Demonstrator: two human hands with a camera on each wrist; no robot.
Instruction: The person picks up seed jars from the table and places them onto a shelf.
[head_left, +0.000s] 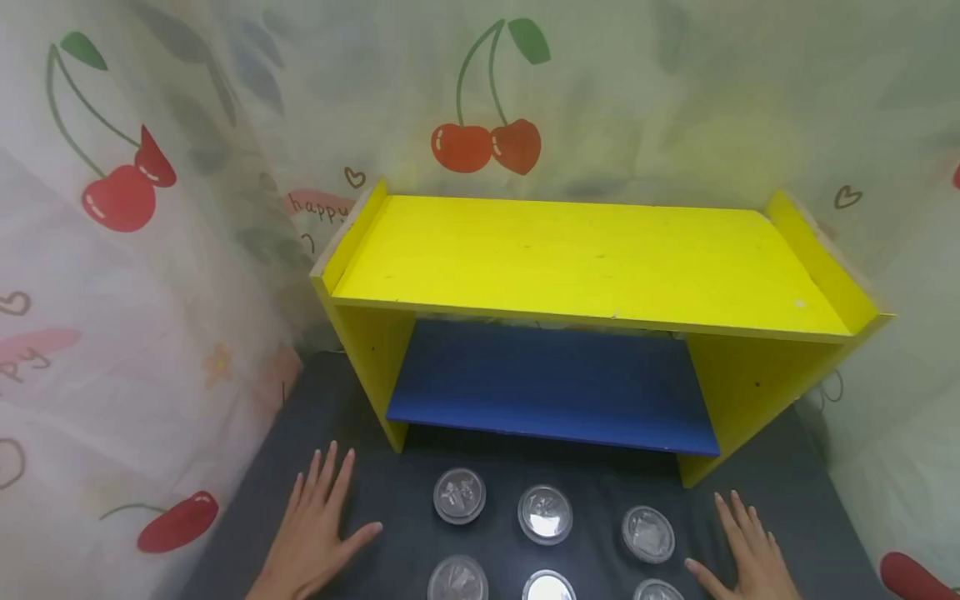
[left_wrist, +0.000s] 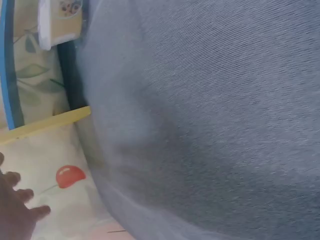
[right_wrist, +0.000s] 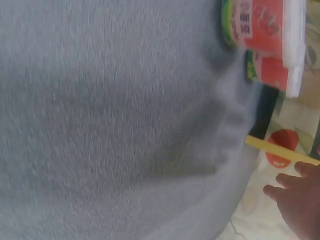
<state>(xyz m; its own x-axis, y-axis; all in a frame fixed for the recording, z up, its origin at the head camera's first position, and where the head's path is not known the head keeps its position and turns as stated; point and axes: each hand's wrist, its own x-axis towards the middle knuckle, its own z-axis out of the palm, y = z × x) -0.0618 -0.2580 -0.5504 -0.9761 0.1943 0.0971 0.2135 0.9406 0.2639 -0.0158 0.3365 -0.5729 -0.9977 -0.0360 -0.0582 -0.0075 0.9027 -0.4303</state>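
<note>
Near the table's (head_left: 397, 550) left edge, the left hand (head_left: 311, 529) is spread with its fingers straight and thumb apart, holding nothing; its fingertips point toward the rear edge. Next come six round tubs in two rows, set between the hands toward the front edge: the rear left tub (head_left: 459, 496) and front left tub (head_left: 457, 577), the rear middle tub (head_left: 545, 515) and front middle tub (head_left: 549, 587), then the rear right tub (head_left: 648, 534) and front right tub (head_left: 657, 591). All stand upright, lids up; being round, they have no long axis across the table, only an upright one. They look light, of thin, smooth plastic that may slip or dent if squeezed, best taken round the side below the rim. Behind them stands the shelf (head_left: 585, 258), its long axis running left to right, its right end slightly nearer the front edge. Near the right edge, the right hand (head_left: 750, 554) is also spread, straight-fingered, holding nothing, its thumb near the front right tub.
</note>
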